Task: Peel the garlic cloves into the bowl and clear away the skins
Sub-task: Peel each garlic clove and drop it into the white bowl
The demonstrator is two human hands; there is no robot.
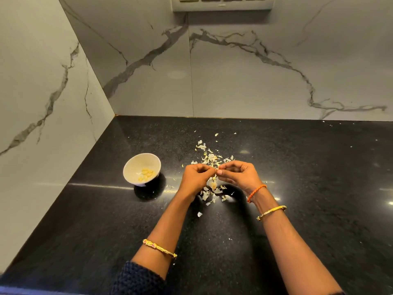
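Black surface [297, 188]: carrying skins [209, 157] under both hands.
Hands: left hand [196, 177] and right hand [239, 174] pinching one garlic clove [216, 171].
Bowl [136, 165]: sitting left of them, holding peeled cloves [146, 174].

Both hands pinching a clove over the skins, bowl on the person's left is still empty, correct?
Not quite. The head view shows the bowl already holds several peeled cloves. The rest stands: left hand and right hand pinch a clove over the skins.
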